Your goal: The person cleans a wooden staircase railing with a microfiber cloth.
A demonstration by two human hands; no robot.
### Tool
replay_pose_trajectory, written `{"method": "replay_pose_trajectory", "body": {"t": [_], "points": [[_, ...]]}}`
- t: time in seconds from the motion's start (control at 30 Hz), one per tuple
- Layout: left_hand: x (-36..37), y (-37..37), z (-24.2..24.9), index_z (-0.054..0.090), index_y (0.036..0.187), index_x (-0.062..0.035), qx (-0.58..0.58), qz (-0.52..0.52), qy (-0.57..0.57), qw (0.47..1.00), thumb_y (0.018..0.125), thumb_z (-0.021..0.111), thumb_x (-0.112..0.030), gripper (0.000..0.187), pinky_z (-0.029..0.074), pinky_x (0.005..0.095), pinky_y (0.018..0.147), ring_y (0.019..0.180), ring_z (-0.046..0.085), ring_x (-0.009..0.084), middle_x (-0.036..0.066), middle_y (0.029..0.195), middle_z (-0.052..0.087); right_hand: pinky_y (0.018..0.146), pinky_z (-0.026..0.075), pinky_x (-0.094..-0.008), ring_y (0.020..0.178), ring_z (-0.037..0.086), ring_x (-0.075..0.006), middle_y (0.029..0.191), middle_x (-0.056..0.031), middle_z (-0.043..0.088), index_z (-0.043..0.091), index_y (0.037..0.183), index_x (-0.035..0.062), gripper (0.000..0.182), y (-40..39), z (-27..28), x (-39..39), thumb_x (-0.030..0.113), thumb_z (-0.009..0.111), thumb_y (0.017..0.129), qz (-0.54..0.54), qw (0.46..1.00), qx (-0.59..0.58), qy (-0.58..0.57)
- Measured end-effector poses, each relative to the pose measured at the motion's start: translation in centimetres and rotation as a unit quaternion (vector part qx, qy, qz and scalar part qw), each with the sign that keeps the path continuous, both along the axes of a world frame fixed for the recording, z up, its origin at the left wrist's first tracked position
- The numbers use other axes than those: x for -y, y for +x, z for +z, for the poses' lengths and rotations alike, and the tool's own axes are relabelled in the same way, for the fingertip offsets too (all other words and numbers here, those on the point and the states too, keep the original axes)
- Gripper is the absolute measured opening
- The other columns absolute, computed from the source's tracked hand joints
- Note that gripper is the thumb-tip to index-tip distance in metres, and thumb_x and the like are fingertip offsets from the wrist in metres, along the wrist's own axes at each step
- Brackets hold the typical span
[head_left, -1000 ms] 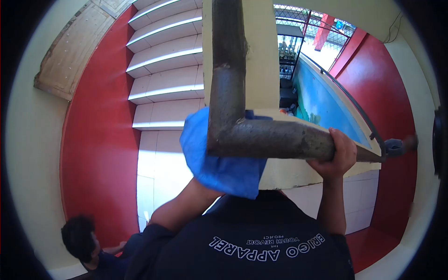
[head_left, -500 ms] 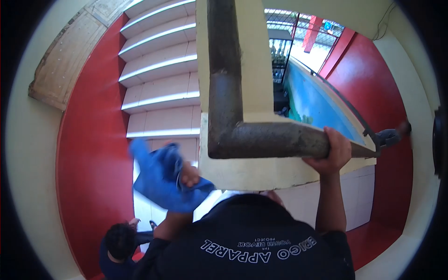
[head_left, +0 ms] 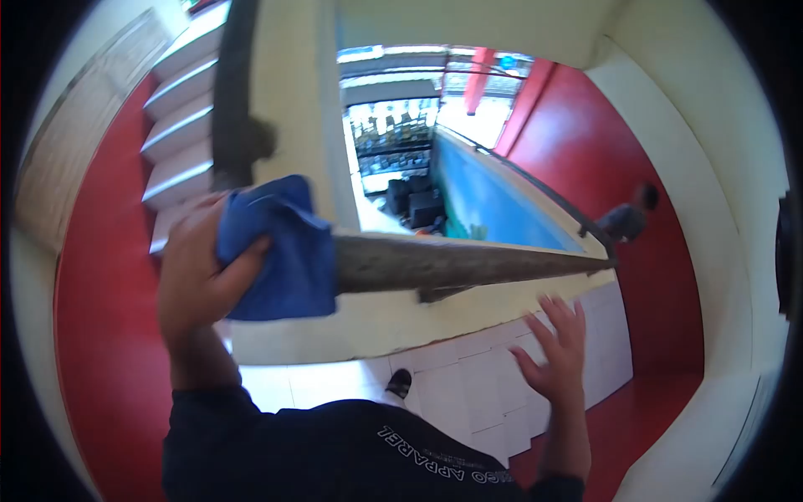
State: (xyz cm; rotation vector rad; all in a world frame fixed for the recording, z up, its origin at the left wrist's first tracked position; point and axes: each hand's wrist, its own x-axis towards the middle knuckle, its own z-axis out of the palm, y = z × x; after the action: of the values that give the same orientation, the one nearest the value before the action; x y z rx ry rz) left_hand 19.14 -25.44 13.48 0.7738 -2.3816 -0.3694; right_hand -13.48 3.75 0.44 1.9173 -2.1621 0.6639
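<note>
My left hand [head_left: 196, 268] is wrapped round a blue cloth [head_left: 288, 272]. It presses the cloth over the corner of a dark brown pipe handrail [head_left: 452, 266], and the cloth's lower edge hangs down over the pale low wall [head_left: 368, 330]. Part of the rail's bend is hidden beneath the cloth. To the right, my right hand [head_left: 556, 351] is off the rail, holding nothing, its fingers spread above the tiled floor.
White-edged steps [head_left: 180, 134] rise at the left beside a red wall [head_left: 104, 335]. Through the opening behind the rail are dark shelves [head_left: 393, 138] and a blue painted wall [head_left: 502, 197]. Another person [head_left: 627, 219] is at the far right. My shoe [head_left: 399, 383] shows on the floor tiles [head_left: 468, 376].
My left hand has brought the cloth onto the rail's corner. My right hand has let go of the rail and opened. The view has turned, and the seated person at lower left is gone.
</note>
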Motion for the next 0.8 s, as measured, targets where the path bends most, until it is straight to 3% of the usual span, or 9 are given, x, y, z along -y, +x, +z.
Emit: {"method": "replay_pose_trajectory", "body": {"t": [0.07, 0.1, 0.17, 0.27, 0.37, 0.47, 0.57, 0.7, 0.8], "points": [[0.5, 0.2, -0.7, 0.069, 0.101, 0.0007, 0.008, -0.027, -0.042, 0.999, 0.078, 0.068, -0.019, 0.030, 0.045, 0.0454, 0.095, 0.087, 0.066, 0.0396, 0.019, 0.092, 0.070, 0.106, 0.044, -0.0478, 0.122, 0.058, -0.0347, 0.132, -0.0154, 0.061, 0.065, 0.123, 0.0081, 0.046, -3.0, -5.2, -10.3, 0.010, 0.079, 0.079, -0.173, 0.973, 0.150, -0.019], [1.2, 0.2, -0.5, 0.069, 0.100, 0.0006, 0.015, -0.029, -0.066, 0.997, 0.078, 0.068, -0.020, 0.030, 0.043, 0.0459, 0.098, 0.090, 0.066, 0.0395, 0.019, 0.092, 0.070, 0.100, 0.049, -0.0383, 0.117, 0.062, -0.0290, 0.129, -0.0147, 0.062, 0.061, 0.127, 0.0040, 0.043, -3.5, -8.6, -15.6, 0.002, 0.072, 0.085, -0.312, 0.904, 0.291, -0.031], [1.5, -0.5, 0.2, 0.070, 0.099, 0.0005, 0.025, -0.015, -0.012, 1.000, 0.078, 0.068, -0.019, 0.029, 0.042, 0.0454, 0.099, 0.093, 0.065, 0.0382, 0.018, 0.092, 0.070, 0.101, 0.049, -0.0367, 0.119, 0.059, -0.0235, 0.126, -0.0140, 0.062, 0.057, 0.129, -0.0007, 0.039, -2.7, -14.0, -22.4, 0.000, 0.066, 0.092, -0.468, 0.758, 0.424, -0.162], [0.7, 0.3, -0.1, 0.070, 0.100, 0.0006, 0.027, 0.019, 0.069, 0.997, 0.078, 0.069, -0.018, 0.029, 0.042, 0.0441, 0.099, 0.097, 0.064, 0.0368, 0.018, 0.094, 0.070, 0.102, 0.047, -0.0378, 0.120, 0.057, -0.0225, 0.129, -0.0140, 0.059, 0.054, 0.131, -0.0028, 0.035, -1.3, -13.0, -14.6, 0.006, 0.061, 0.098, -0.433, 0.681, 0.473, -0.354], [0.9, 1.3, -1.1, 0.069, 0.109, 0.0010, -0.010, 0.038, 0.105, 0.994, 0.079, 0.070, -0.017, 0.035, 0.046, 0.0427, 0.095, 0.099, 0.066, 0.0350, 0.016, 0.100, 0.071, 0.110, 0.039, -0.0431, 0.130, 0.051, -0.0279, 0.139, -0.0162, 0.055, 0.051, 0.138, 0.0000, 0.047, 0.9, -8.7, 0.3, 0.005, 0.063, 0.093, -0.185, 0.903, 0.300, -0.245], [0.8, 0.8, -1.0, 0.068, 0.115, 0.0007, -0.048, 0.019, 0.116, 0.992, 0.079, 0.071, -0.017, 0.041, 0.048, 0.0429, 0.093, 0.099, 0.067, 0.0341, 0.016, 0.103, 0.072, 0.117, 0.019, -0.0636, 0.147, 0.030, -0.0412, 0.156, -0.0231, 0.036, 0.037, 0.152, 0.0059, 0.091, 4.8, -2.6, 9.7, 0.045, 0.078, 0.081, -0.036, 0.996, 0.076, -0.033], [0.4, 1.3, -1.2, 0.066, 0.121, -0.0013, -0.057, -0.010, 0.111, 0.992, 0.078, 0.072, -0.018, 0.046, 0.049, 0.0436, 0.093, 0.099, 0.068, 0.0334, 0.015, 0.104, 0.072, 0.116, 0.011, -0.0699, 0.150, 0.021, -0.0449, 0.160, -0.0246, 0.027, 0.028, 0.156, 0.0083, 0.104, 7.5, -2.4, 12.4, 0.056, 0.077, 0.077, -0.079, 0.989, 0.100, -0.073], [0.7, 0.8, -0.9, 0.064, 0.126, -0.0062, -0.061, -0.094, -0.002, 0.994, 0.073, 0.077, -0.020, 0.055, 0.050, 0.0449, 0.091, 0.097, 0.069, 0.0303, 0.011, 0.106, 0.072, 0.118, 0.015, -0.0626, 0.150, 0.022, -0.0458, 0.161, -0.0243, 0.024, 0.025, 0.157, 0.0045, 0.113, 11.0, -2.6, 9.7, 0.049, 0.085, 0.072, -0.088, 0.966, 0.222, -0.094], [-0.9, 0.5, 0.3, 0.063, 0.128, -0.0101, -0.052, -0.158, -0.184, 0.969, 0.069, 0.082, -0.023, 0.063, 0.048, 0.0439, 0.085, 0.090, 0.067, 0.0294, 0.010, 0.105, 0.070, 0.114, 0.031, -0.0540, 0.143, 0.036, -0.0426, 0.156, -0.0281, 0.030, 0.025, 0.156, 0.0031, 0.114, 14.8, -1.0, 8.3, 0.043, 0.090, 0.071, 0.093, 0.944, 0.265, -0.173]]}}
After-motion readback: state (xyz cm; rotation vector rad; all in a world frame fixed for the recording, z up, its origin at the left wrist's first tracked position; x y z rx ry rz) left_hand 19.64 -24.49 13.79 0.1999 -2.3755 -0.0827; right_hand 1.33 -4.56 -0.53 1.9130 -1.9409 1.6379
